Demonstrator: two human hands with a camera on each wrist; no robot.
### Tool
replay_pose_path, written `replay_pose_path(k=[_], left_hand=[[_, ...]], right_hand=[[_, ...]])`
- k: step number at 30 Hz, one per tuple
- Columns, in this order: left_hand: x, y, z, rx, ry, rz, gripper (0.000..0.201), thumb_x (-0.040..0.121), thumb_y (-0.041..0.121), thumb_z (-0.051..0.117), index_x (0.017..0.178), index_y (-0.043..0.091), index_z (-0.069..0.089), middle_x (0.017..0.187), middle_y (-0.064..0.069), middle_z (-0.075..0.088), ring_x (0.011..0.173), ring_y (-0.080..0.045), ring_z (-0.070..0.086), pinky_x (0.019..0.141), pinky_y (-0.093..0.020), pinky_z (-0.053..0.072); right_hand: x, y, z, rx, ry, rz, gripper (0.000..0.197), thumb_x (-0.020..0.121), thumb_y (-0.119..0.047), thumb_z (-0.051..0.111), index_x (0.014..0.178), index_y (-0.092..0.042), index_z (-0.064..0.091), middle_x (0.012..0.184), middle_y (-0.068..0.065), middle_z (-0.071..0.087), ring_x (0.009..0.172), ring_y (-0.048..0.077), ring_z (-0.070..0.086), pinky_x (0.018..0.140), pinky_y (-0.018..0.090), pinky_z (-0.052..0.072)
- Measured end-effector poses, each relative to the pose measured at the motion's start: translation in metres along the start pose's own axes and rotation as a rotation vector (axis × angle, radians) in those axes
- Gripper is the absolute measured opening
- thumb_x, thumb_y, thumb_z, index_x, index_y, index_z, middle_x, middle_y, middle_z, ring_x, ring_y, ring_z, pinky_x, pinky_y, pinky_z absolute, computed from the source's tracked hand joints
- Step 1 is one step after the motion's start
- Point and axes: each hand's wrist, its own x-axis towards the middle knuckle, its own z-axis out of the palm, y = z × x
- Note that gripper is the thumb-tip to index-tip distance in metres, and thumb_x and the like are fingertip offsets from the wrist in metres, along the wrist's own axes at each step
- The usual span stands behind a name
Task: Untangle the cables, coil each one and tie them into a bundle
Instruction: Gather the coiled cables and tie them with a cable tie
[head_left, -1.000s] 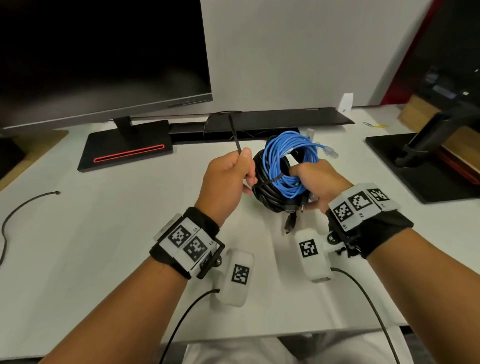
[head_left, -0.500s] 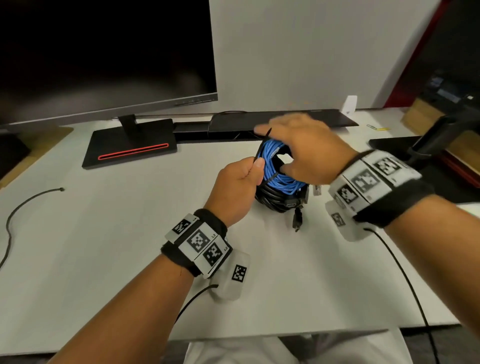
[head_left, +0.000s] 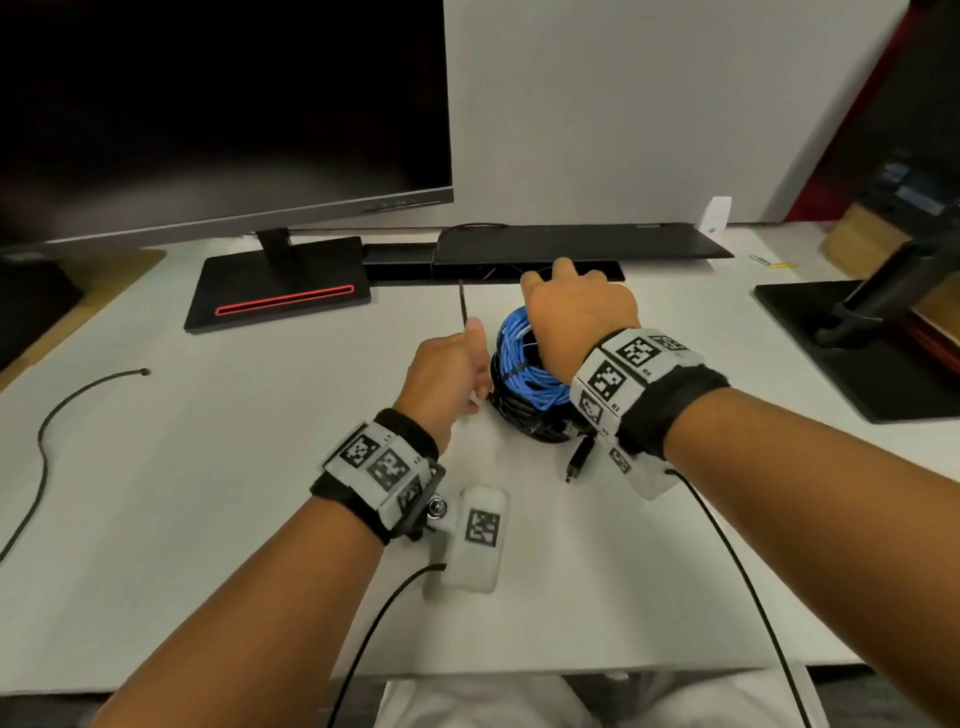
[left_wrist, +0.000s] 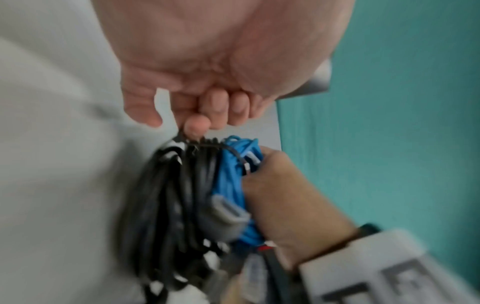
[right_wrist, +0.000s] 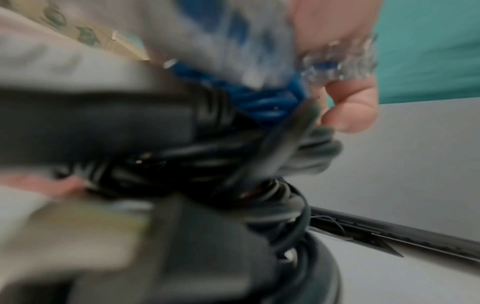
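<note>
A coil of blue cable (head_left: 524, 364) lies on a coil of black cable (head_left: 519, 421), standing as one bundle on the white table (head_left: 208, 493). A black zip tie (head_left: 462, 304) wraps the bundle, and its tail sticks up. My left hand (head_left: 467, 358) is just left of the bundle and pinches the tie; the left wrist view shows that pinch on the zip tie (left_wrist: 221, 147) at the left hand (left_wrist: 192, 127). My right hand (head_left: 576, 312) lies over the bundle's top and grips it, thumb (right_wrist: 350, 107) against the blue cable (right_wrist: 267, 102). A black plug (head_left: 576, 462) hangs out in front.
A dark monitor (head_left: 208, 104) on a black base (head_left: 280, 291) stands at the back left, and a flat black bar (head_left: 571, 249) runs behind the bundle. Another black stand (head_left: 857, 343) sits at the right. A loose black cable (head_left: 52, 431) lies at the far left.
My right hand let go of the bundle's right side, swung over the top and settled onto it. My left hand kept hold of the tie and shifted slightly left.
</note>
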Motion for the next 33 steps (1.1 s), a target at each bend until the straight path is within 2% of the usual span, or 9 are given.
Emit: replay_pose_path(k=[5, 16, 19, 22, 25, 27, 28, 31, 33], left_hand=[[-0.004, 0.016, 0.001, -0.204, 0.038, -0.126, 0.051, 0.105, 0.027, 0.044, 0.057, 0.015, 0.031, 0.044, 0.003, 0.026, 0.048, -0.017, 0.025, 0.053, -0.028, 0.024], [0.004, 0.015, 0.001, 0.127, 0.107, 0.162, 0.053, 0.1, 0.038, 0.05, 0.052, 0.018, 0.037, 0.037, 0.01, 0.034, 0.032, -0.008, 0.033, 0.045, -0.023, 0.034], [0.005, 0.012, -0.019, 0.219, 0.069, 0.231, 0.05, 0.103, 0.034, 0.045, 0.056, 0.014, 0.046, 0.047, 0.005, 0.047, 0.048, -0.011, 0.051, 0.047, -0.025, 0.046], [0.011, 0.012, -0.044, 0.172, 0.121, 0.204, 0.046, 0.104, 0.03, 0.044, 0.064, 0.01, 0.057, 0.064, -0.004, 0.058, 0.07, -0.02, 0.062, 0.054, -0.03, 0.054], [0.011, 0.002, -0.053, 0.309, 0.122, 0.222, 0.05, 0.105, 0.032, 0.039, 0.069, 0.01, 0.066, 0.073, -0.004, 0.064, 0.072, -0.02, 0.061, 0.062, -0.034, 0.052], [0.008, -0.008, -0.056, 0.415, 0.108, 0.243, 0.05, 0.105, 0.036, 0.038, 0.073, 0.015, 0.069, 0.072, 0.002, 0.063, 0.068, -0.015, 0.057, 0.065, -0.032, 0.046], [0.008, -0.013, -0.059, 0.441, 0.104, 0.25, 0.049, 0.105, 0.039, 0.038, 0.076, 0.016, 0.07, 0.071, 0.004, 0.062, 0.066, -0.012, 0.055, 0.063, -0.031, 0.043], [0.005, -0.021, -0.074, 0.464, 0.088, 0.273, 0.04, 0.102, 0.044, 0.046, 0.084, 0.017, 0.07, 0.072, 0.002, 0.064, 0.063, -0.011, 0.056, 0.055, -0.027, 0.04], [0.001, -0.025, -0.085, 0.471, 0.065, 0.267, 0.03, 0.099, 0.043, 0.053, 0.088, 0.02, 0.069, 0.078, 0.0, 0.068, 0.067, -0.013, 0.059, 0.056, -0.025, 0.041]], right_hand=[[0.0, -0.006, 0.003, 0.0, 0.0, 0.032, 0.056, 0.082, -0.013, 0.071, 0.132, -0.009, 0.043, 0.123, 0.013, 0.048, 0.11, 0.035, 0.052, 0.067, 0.039, 0.038], [-0.002, -0.024, 0.005, -0.041, -0.01, 0.021, 0.052, 0.086, -0.023, 0.069, 0.129, -0.008, 0.046, 0.119, 0.011, 0.051, 0.107, 0.032, 0.055, 0.066, 0.036, 0.04], [0.001, -0.033, 0.002, -0.026, -0.036, -0.046, 0.054, 0.087, -0.022, 0.067, 0.133, -0.011, 0.042, 0.123, 0.011, 0.047, 0.106, 0.032, 0.055, 0.066, 0.037, 0.04], [0.002, -0.025, -0.002, -0.002, -0.06, -0.114, 0.064, 0.082, -0.024, 0.069, 0.136, -0.015, 0.036, 0.125, 0.011, 0.045, 0.086, 0.03, 0.052, 0.063, 0.037, 0.038], [0.007, 0.0, -0.013, 0.298, -0.142, -0.156, 0.067, 0.08, -0.031, 0.07, 0.14, -0.026, 0.04, 0.135, 0.005, 0.045, 0.088, 0.026, 0.055, 0.067, 0.032, 0.044], [0.009, 0.016, -0.02, 0.572, -0.201, -0.142, 0.054, 0.08, -0.037, 0.074, 0.13, -0.033, 0.053, 0.137, -0.003, 0.048, 0.09, 0.018, 0.057, 0.061, 0.023, 0.044], [0.009, 0.022, -0.02, 0.659, -0.209, -0.122, 0.046, 0.078, -0.042, 0.076, 0.121, -0.034, 0.059, 0.133, -0.006, 0.051, 0.091, 0.014, 0.056, 0.061, 0.021, 0.042], [0.008, 0.029, -0.008, 0.804, -0.262, -0.037, 0.042, 0.076, -0.055, 0.075, 0.108, -0.033, 0.06, 0.119, -0.01, 0.055, 0.101, 0.011, 0.053, 0.081, 0.025, 0.039], [0.004, 0.025, 0.003, 0.882, -0.328, 0.016, 0.037, 0.077, -0.056, 0.071, 0.099, -0.031, 0.058, 0.106, -0.011, 0.065, 0.088, 0.011, 0.062, 0.07, 0.028, 0.044]])
